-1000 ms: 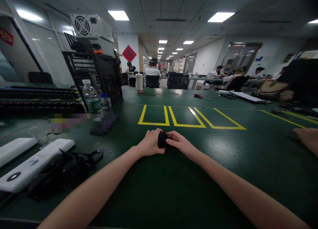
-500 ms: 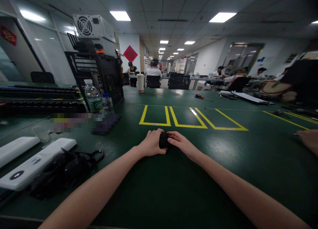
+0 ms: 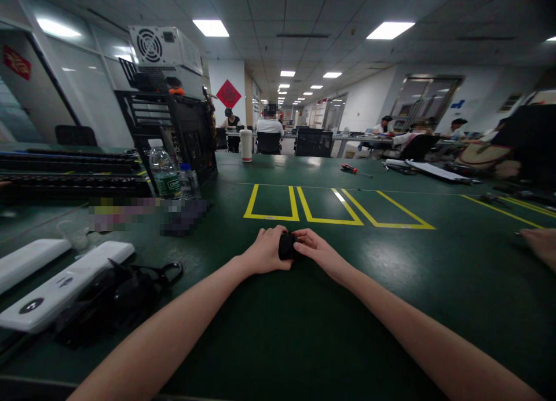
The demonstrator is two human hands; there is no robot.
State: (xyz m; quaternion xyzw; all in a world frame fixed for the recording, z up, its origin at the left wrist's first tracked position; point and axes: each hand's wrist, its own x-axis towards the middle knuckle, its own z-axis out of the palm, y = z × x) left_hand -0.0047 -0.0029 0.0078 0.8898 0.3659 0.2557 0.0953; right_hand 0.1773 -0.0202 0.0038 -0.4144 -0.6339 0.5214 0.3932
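Observation:
Both my hands rest on the green table [image 3: 304, 320], meeting around a small black object [image 3: 285, 245]. My left hand [image 3: 263, 252] curls round its left side with the thumb beneath it. My right hand [image 3: 316, 249] pinches its right side with the fingertips. What the black object is I cannot make out, as the fingers hide most of it. Just beyond my hands lie yellow taped outlines [image 3: 336, 207] on the table.
At left lie white flat devices [image 3: 65, 285], a black strap bundle [image 3: 117, 299], water bottles [image 3: 165, 174] and a black computer case [image 3: 182, 137] with a power supply on top. A red screwdriver [image 3: 350, 168] lies farther back. Another person's hand [image 3: 541, 244] rests at the right edge. People sit at distant desks.
The view has shifted very slightly; my hands stay together on the black object in the same spot.

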